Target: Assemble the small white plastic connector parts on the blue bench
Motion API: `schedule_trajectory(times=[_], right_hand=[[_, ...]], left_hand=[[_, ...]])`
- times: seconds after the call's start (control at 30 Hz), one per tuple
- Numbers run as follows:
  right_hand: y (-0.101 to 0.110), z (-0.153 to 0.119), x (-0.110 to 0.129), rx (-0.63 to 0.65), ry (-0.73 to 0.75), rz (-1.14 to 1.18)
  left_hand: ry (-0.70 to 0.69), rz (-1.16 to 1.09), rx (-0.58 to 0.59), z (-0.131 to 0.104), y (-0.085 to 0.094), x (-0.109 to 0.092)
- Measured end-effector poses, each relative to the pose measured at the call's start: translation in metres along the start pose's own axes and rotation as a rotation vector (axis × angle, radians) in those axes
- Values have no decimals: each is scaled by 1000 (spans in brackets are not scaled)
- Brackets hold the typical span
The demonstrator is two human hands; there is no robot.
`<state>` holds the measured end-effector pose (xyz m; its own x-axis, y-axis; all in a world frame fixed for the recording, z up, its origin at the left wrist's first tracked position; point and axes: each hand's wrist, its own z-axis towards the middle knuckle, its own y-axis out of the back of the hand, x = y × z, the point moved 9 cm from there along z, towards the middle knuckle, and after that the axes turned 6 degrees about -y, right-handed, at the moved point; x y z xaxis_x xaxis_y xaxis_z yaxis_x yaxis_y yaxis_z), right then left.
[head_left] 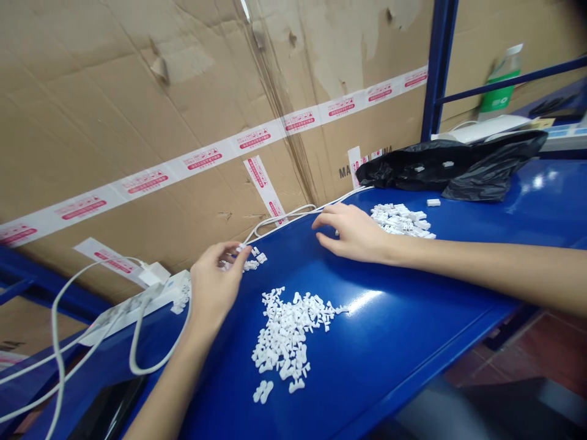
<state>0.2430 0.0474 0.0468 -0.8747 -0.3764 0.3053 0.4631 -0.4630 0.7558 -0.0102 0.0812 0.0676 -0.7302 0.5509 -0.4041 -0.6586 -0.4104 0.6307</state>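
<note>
My left hand (pixel 217 280) is at the back left of the blue table, thumb and forefinger pinched on a small white plastic piece (pixel 241 247). Beneath and beside its fingers lie a few more white pieces (pixel 251 264), partly hidden by the hand. My right hand (pixel 351 233) hovers at the back middle, thumb and fingers apart, with nothing visible between them. Just beyond its wrist is a heap of white rectangular plastic parts (pixel 401 220). In front of both hands spreads a loose pile of tiny white plastic pieces (pixel 287 333).
A cardboard wall (pixel 183 91) stands behind the blue table (pixel 367 360). White cables and a power strip (pixel 132 311) are at left, near a dark phone-like object (pixel 107 409). At the back right lie a black plastic bag (pixel 477 177) and, beyond a rail, a bottle (pixel 499 91).
</note>
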Motion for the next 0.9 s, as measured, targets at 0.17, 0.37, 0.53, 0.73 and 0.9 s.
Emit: schedule_trajectory(times=[0.17,0.37,0.53,0.73,0.9], right_hand=[[-8,3,-38,91,-188,-489],[-18,1,-73,301,-452,-529],[-19,2,-67,365,-436,-519],[-20,-1,-60,420,-441,-481],[-22,-2,-55,457,-417,-445]], left_hand=[[-44,490,120,3,5,31],[21,604,215,-2,-9,40],[-4,598,226,-3,-15,38],[66,572,321,-9,-26,51],[7,502,393,-9,-37,51]])
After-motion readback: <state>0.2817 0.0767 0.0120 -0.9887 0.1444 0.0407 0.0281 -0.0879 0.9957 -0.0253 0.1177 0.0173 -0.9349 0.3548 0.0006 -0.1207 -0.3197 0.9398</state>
